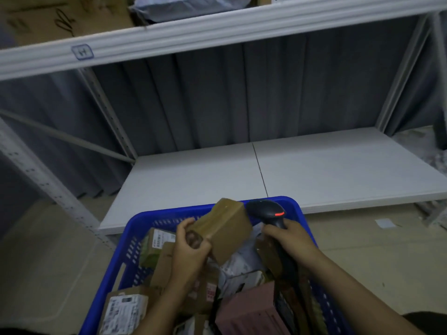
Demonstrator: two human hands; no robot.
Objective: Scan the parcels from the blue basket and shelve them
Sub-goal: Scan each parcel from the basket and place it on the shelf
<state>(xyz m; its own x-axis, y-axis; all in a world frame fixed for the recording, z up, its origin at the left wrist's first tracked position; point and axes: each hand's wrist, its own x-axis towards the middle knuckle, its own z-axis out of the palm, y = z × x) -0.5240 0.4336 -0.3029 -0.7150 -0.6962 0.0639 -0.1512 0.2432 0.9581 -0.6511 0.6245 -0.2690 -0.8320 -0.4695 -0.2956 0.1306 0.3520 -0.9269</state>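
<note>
Nearest the camera, the blue basket (135,240) sits on the floor, filled with assorted parcels: a box with a white label (124,310) at lower left, a pinkish-brown box (249,308) at lower right, further cartons and a pale mailer between them. Above the basket's contents, the left hand (191,252) holds a small brown cardboard box (225,228), tilted, its fingers (183,226) wrapped over the box's near end with the thumb pressed against it. Just beside the box, the right hand (287,235) grips the handle of a black barcode scanner (268,211), fingers closed around it; a red light shows on the scanner head, which is near the box's right side. Beyond the basket, the lower white shelf (314,170) lies bare. Overhead, the upper shelf (217,27) carries a cardboard carton (60,18) and a grey mailer (183,6).
</note>
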